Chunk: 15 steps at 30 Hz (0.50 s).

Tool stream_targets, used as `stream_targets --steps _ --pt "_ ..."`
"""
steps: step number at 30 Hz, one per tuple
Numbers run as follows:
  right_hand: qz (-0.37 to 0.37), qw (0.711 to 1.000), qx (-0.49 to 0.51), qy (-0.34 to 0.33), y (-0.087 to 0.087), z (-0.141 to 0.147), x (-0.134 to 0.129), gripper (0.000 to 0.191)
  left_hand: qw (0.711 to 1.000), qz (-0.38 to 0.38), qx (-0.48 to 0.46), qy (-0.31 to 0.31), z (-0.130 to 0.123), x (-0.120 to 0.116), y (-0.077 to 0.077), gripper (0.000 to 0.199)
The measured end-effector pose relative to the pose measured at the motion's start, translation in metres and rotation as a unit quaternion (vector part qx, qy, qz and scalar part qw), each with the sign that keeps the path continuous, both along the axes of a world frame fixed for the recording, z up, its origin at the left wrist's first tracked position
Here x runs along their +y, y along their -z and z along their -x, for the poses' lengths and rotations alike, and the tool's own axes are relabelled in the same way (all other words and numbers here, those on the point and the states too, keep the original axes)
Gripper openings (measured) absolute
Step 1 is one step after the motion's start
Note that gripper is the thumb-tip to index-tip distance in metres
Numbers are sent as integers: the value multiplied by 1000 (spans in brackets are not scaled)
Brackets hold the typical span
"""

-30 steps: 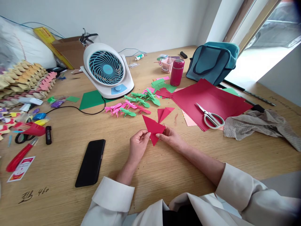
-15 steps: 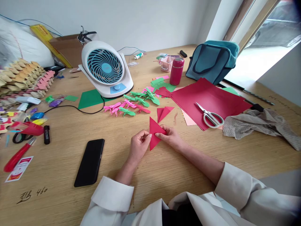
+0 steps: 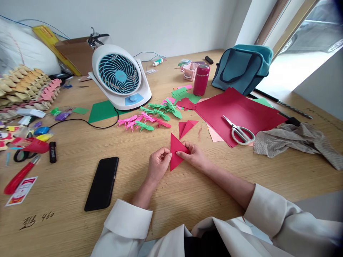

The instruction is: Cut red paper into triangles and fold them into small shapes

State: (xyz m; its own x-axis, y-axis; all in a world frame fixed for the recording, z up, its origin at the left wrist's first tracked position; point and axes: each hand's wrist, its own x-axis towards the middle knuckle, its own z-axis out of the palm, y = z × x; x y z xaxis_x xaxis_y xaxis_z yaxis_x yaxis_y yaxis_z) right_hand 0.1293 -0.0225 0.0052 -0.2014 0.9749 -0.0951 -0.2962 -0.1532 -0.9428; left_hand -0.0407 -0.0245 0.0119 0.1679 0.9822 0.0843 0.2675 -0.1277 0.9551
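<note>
Your left hand (image 3: pixel 158 164) pinches the long left edge of the folded red triangle (image 3: pixel 176 149) between thumb and finger, partway along. The triangle sits directly between your hands, its long axis running near to far; its third corner points right, into your right hand (image 3: pixel 197 156), which grips it with the thumb on top and fingers behind. Both hands touch it, so neither is nearer.

Across the wooden table (image 3: pixel 134 221), going right, you have a black phone (image 3: pixel 102 184), a white fan (image 3: pixel 142 80) farther back, pink and green paper figures (image 3: pixel 160 114), a second folded red piece (image 3: pixel 188 127) just beyond the triangle, then scissors (image 3: pixel 242 135) on red sheets (image 3: pixel 235 107) and a crumpled cloth (image 3: pixel 284 141). A pale wall (image 3: pixel 182 25) stands behind; a car (image 3: pixel 316 34) shows outside, far right.
</note>
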Motion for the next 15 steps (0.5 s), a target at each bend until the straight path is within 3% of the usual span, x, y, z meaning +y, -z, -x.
stream_targets --steps 15 --pt "-27 999 -28 -18 -1 1 -3 35 1000 -13 22 -10 -3 0 -6 17"
